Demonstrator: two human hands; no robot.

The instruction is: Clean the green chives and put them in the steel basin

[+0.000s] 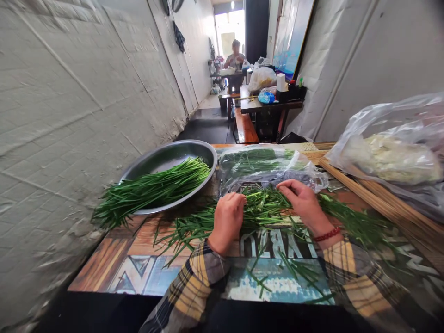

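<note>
Loose garlic chives point(263, 203) lie spread across the table in front of me. Over them my left hand point(229, 219) is closed, its curled fingers among the chives; the stems within it are mostly hidden. My right hand point(303, 203), with a red bead bracelet point(327, 234) at the wrist, pinches thumb and forefinger together at the far edge of the pile. Whatever is in that pinch is too small to make out. Just beyond both hands lies a clear plastic bag point(267, 162) with more greens. A neat bunch of chives point(163, 187) rests in a metal basin point(169, 147) to the left.
Long thin wooden sticks point(374, 194) lie on the right, beneath a plastic bag with pale contents point(398, 157). A white wall point(69, 115) borders the left side. Further back, a person point(236, 58) sits behind another table point(256, 106) with bags on it.
</note>
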